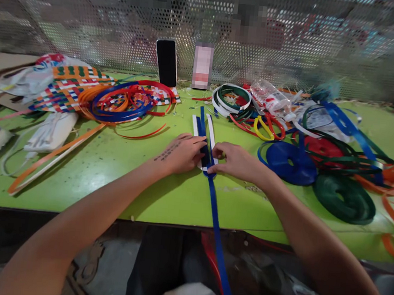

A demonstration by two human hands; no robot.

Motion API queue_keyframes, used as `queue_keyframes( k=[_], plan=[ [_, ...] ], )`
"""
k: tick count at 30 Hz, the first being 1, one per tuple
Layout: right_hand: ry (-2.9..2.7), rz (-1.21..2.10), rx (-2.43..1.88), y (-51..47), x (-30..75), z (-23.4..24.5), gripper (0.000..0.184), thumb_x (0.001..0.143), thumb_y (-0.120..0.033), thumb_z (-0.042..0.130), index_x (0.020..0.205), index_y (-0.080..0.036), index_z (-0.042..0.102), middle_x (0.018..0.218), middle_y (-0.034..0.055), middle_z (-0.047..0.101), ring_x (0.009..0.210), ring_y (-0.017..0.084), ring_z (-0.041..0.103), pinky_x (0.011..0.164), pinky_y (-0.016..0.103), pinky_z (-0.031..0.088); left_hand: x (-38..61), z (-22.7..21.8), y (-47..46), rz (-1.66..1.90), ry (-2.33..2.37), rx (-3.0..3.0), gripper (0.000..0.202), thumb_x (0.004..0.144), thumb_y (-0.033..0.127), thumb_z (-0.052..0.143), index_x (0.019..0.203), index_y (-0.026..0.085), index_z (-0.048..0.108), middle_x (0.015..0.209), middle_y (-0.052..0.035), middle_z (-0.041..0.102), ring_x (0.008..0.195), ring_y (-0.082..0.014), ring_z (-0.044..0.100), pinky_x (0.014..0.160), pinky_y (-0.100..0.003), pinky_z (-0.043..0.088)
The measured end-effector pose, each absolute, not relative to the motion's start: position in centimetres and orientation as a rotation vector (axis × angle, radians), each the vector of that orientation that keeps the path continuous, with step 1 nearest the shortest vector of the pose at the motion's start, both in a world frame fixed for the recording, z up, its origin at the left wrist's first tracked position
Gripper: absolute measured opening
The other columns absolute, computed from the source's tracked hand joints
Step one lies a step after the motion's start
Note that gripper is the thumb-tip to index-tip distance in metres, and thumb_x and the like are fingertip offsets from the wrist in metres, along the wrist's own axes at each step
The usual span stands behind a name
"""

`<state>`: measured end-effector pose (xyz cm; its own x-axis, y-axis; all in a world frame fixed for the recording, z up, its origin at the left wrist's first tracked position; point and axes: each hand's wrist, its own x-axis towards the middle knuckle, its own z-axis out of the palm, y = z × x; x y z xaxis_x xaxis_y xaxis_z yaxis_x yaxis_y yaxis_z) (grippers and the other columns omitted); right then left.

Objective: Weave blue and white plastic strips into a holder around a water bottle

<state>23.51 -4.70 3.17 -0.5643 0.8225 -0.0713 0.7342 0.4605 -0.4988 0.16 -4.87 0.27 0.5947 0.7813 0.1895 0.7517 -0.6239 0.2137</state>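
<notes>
On the green table, blue and white plastic straps lie together between my hands. My left hand (186, 153) has its fingers bent over the left side of these straps and holds them down. At the right side, my right hand (232, 160) pinches a strap by its thumb and fingertips where blue and white meet. A white strap (211, 132) points away from me beside upright-lying blue strips. One long blue strap (215, 210) runs from between the hands over the table's front edge and down to my lap. The fingertips partly hide where the straps cross.
Rolls of blue strap (280, 162) and green strap (344, 199) lie at right, near a plastic bottle (270, 98). Left are a colourful woven piece (62, 89), coiled straps (98, 104) and a white power strip (53, 132). Phones (166, 63) stand against a perforated metal screen (101, 20).
</notes>
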Motion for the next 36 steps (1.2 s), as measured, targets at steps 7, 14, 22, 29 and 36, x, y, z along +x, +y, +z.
queue_keyframes(
  k=[7,14,22,29,36],
  plan=[
    [-2.604,0.869,-1.285,-4.8,24.3,4.0,0.054,0.069,-0.047,0.099,0.1,-0.023,0.062,0.105,0.0041,0.07,0.096,0.026,0.064,0.083,0.034,0.046,0.1,0.6,-5.0,0.408,1.294,2.701,0.039,0.105,0.027,0.065,0.142,0.02,0.075,0.155,-0.0142,0.069,0.144,-0.0352,0.067,0.125,-0.057,0.048],
    [-2.584,0.824,-1.345,-4.8,24.2,3.6,0.052,0.074,-0.047,0.096,0.098,-0.024,0.056,0.101,0.0032,0.068,0.091,0.025,0.062,0.077,0.034,0.044,-0.2,0.1,-4.6,0.425,1.256,2.696,0.042,0.106,0.027,0.065,0.146,0.017,0.071,0.156,-0.016,0.068,0.146,-0.0338,0.066,0.127,-0.055,0.049],
    [-2.563,0.688,-1.343,-5.3,24.1,3.1,0.064,0.075,-0.048,0.097,0.124,-0.024,0.063,0.126,0.0092,0.065,0.111,0.031,0.067,0.09,0.041,0.053,-0.5,-0.8,-4.0,0.455,1.208,2.685,0.042,0.108,0.026,0.062,0.148,0.015,0.069,0.159,-0.0178,0.065,0.15,-0.0316,0.063,0.129,-0.05,0.05],
    [-2.634,0.611,-1.328,-5.6,24.1,3.5,0.056,0.079,-0.048,0.096,0.125,-0.026,0.072,0.125,0.0099,0.066,0.114,0.034,0.068,0.097,0.045,0.054,-0.5,-0.7,-4.0,0.451,1.21,2.671,0.041,0.11,0.027,0.059,0.149,0.017,0.069,0.159,-0.0174,0.065,0.151,-0.0314,0.062,0.129,-0.053,0.049],
    [-2.646,0.622,-1.293,-5.6,24.1,3.4,0.046,0.079,-0.047,0.096,0.112,-0.025,0.072,0.115,0.0086,0.068,0.111,0.034,0.067,0.095,0.044,0.053,-0.5,-0.6,-4.2,0.462,1.234,2.673,0.047,0.111,0.028,0.058,0.155,0.013,0.063,0.165,-0.0187,0.059,0.153,-0.0316,0.059,0.13,-0.053,0.047]
  ],
)
